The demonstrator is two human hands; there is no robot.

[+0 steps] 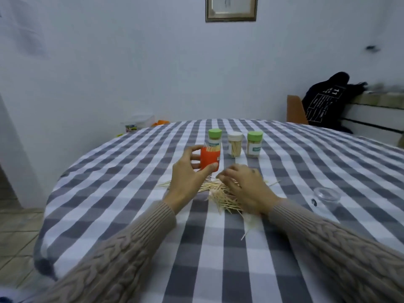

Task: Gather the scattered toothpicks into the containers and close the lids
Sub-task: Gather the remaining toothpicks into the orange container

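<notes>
Left hand [189, 171] grasps the orange container [210, 159], lid off, toothpick tips showing at its mouth — held upright just above the table [122, 193]. Right hand [244, 184] rests over the scattered toothpicks [220, 196], fingers curled; whether they pinch any, cannot tell. Behind stand three lidded containers — green-lidded [215, 139], white-lidded [235, 144], green-lidded [254, 143]. Clear lid [327, 196] lies to the right.

Toothpicks and jars on a table

Three lidded jars [235, 144] stand in a row at the far middle of the table [131, 193]. Before them the left hand [188, 178] holds an open container [210, 159] with toothpicks inside. Nearer lies the toothpick pile [220, 193] under the right hand [244, 186]; a lid [327, 194] lies to the right.
</notes>
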